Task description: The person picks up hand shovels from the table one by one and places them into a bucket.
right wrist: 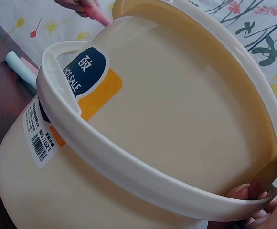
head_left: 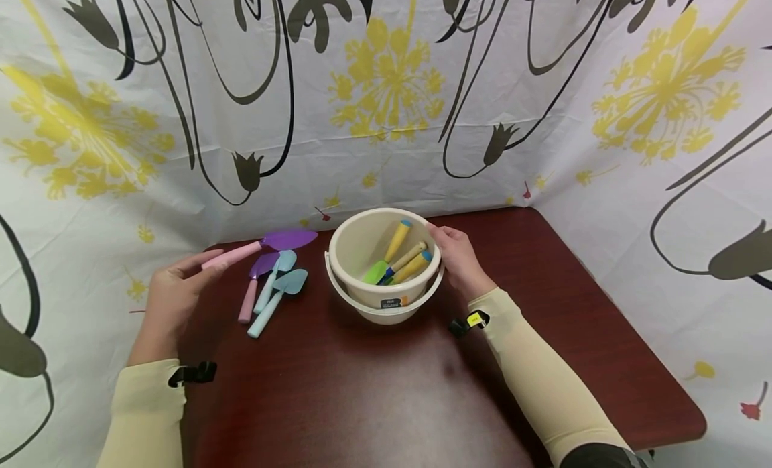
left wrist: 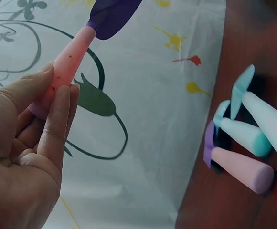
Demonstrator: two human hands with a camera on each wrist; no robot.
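Note:
My left hand (head_left: 169,290) holds a small trowel (head_left: 236,253) by its pink handle, between thumb and fingers, with the purple blade pointing right. In the left wrist view the same trowel (left wrist: 71,62) is up off the table. My right hand (head_left: 460,260) grips the right side of two nested cream buckets at the rims. The inner bucket (head_left: 356,250) sits in the outer bucket (head_left: 386,316), and in the right wrist view fingertips (right wrist: 241,192) reach between their rims. Inside lie several small tools with yellow handles (head_left: 398,240), one with a green blade (head_left: 375,272).
Left of the buckets, on the dark red table (head_left: 362,401), lie a purple trowel with a pink handle (head_left: 248,300) and two light blue trowels, the nearer one (head_left: 267,314) angled across. A patterned cloth (head_left: 386,166) hangs behind and at both sides.

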